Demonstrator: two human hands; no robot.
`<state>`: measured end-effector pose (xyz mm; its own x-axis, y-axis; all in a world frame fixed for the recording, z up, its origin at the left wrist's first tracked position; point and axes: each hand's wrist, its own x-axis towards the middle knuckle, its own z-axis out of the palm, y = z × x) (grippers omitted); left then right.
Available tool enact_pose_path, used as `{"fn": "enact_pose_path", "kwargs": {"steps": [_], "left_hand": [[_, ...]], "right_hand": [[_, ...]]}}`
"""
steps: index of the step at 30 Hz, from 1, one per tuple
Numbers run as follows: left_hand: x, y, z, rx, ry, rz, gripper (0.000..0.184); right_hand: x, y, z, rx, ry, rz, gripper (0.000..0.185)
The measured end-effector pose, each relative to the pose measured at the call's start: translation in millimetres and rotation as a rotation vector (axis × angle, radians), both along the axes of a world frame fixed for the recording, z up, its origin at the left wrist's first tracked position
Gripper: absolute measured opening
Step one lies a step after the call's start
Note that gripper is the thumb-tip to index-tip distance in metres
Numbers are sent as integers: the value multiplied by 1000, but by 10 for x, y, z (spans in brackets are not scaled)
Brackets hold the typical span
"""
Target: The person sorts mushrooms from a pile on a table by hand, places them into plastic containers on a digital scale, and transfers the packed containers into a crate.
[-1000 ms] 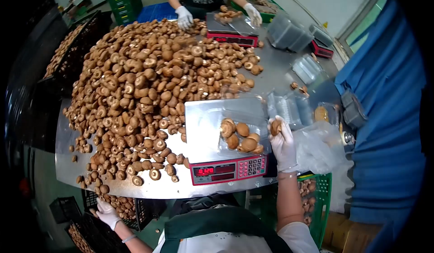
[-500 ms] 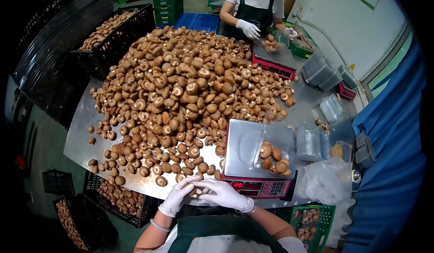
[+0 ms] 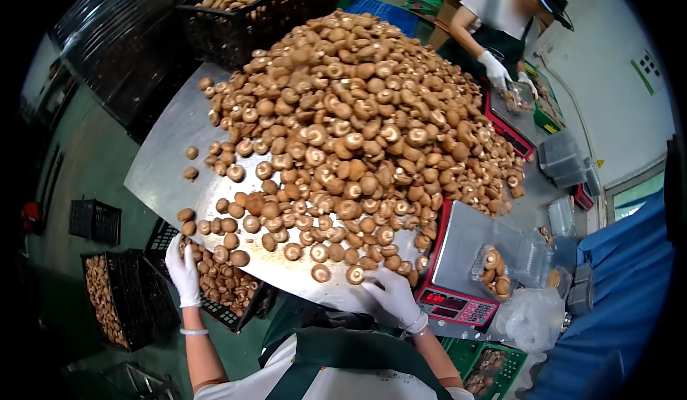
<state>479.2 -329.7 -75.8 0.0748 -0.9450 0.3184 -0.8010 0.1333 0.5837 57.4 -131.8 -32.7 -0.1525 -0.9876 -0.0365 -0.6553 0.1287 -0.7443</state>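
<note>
My left hand (image 3: 184, 272), in a white glove, is over the edge of a black crate (image 3: 159, 246) of shiitake mushrooms at the table's left corner. Its fingers point away from me and its thumb stands apart; I make out no mushroom held in it. Near the table's front edge, my gloved right hand (image 3: 393, 294) has its fingers stretched toward a single shiitake mushroom (image 3: 356, 275), close to its cap. A big heap of shiitake mushrooms (image 3: 358, 128) covers the table. Right of that hand, a red scale (image 3: 465, 246) carries a clear plastic tray of mushrooms (image 3: 495, 272).
Across the table a co-worker (image 3: 501, 35) handles a clear tray at a second scale (image 3: 509, 129). Stacked clear trays (image 3: 562, 158) and a plastic bag (image 3: 533, 320) lie on the right. A green crate (image 3: 494, 368) sits below; another black crate (image 3: 107, 300) stands on the floor.
My hands, together around a mushroom before, are now apart. The left has moved left to the black crate; the right has moved right along the table edge. The view has turned left.
</note>
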Motion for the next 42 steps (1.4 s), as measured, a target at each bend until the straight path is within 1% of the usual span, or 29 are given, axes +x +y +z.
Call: {"fn": "enact_pose_path", "kwargs": {"steps": [1,2,3,4,6,8,10,12,14,15,16,18,19,20,22,24,26,27,28,30,31,32,34,35,36,38,39,40,42], "left_hand": [[-105,-54,68,30,65,-19,31],[-282,-101,130,25,167,-65,30],[-453,-132,165,-23,39,-110,29],[-645,-166,131,-64,76,-141,28],[-1011,-237,210,-101,67,-295,25],[-1259,-287,224,-84,39,-370,26],[-1382,-315,262,-87,64,-407,26],[-1419,-283,342,-79,116,-431,25],[-1397,-229,311,-38,158,-464,25],[-1380,-204,269,-19,159,-495,25],[-1397,-154,241,-16,140,-503,24],[-1455,-73,158,22,170,-587,22],[-1511,-23,130,37,202,-629,21],[-1548,13,52,47,180,-684,21],[-1629,67,82,98,185,-768,22],[-1678,87,54,179,238,-834,27],[-1715,93,141,184,232,-870,38],[-1691,76,120,254,241,-960,55],[-1710,112,102,260,244,-962,55],[-1771,169,93,955,975,-919,61],[-1752,134,52,1241,1145,-886,61],[-1757,120,4,1376,1261,-819,53],[-1759,58,-143,1563,1443,-713,47],[-1781,53,-210,1549,1529,-650,44],[-1800,45,-264,1534,1609,-586,41],[-1822,15,-306,1532,1619,-570,42],[-1852,-5,-243,1572,1679,-489,43],[-1868,-27,-206,1608,1739,-405,44],[-1875,-34,-239,1600,1768,-376,47]], "right_hand": [[60,-137,16,44,7,12,24],[112,-293,19,-30,11,20,22],[134,-446,-65,-90,-9,3,21],[151,-600,-162,-151,-27,-16,19],[295,-935,-195,-245,237,-106,18],[369,-1179,-366,-207,502,-62,14],[363,-1284,-538,-160,557,-12,13],[329,-1280,-621,-186,330,-167,14],[227,-1230,-660,-57,-211,-302,19],[187,-1209,-602,109,-340,-333,21],[204,-1180,-567,110,-337,-345,21],[310,-1134,-451,-85,218,-154,26],[388,-1129,-397,-11,341,-65,38],[401,-1111,-591,-49,589,36,48],[551,-1173,-531,189,722,43,51],[521,-1140,-591,246,693,37,55],[415,-1052,-620,-72,331,-112,50],[412,-1054,-387,167,72,-156,52],[402,-1010,-386,173,72,-159,52],[433,-924,-332,235,-671,-114,50],[483,-912,-272,196,-843,-62,48],[472,-951,-205,135,-761,-64,45],[331,-1117,-184,13,-187,-264,39],[263,-1219,-191,-18,6,-399,36],[198,-1309,-240,-67,175,-436,37],[15,-1403,-677,-147,437,-354,40],[25,-1440,-653,-41,470,-339,37],[11,-1450,-615,-44,468,-341,37],[-55,-1430,-529,148,-188,-457,34]]}}
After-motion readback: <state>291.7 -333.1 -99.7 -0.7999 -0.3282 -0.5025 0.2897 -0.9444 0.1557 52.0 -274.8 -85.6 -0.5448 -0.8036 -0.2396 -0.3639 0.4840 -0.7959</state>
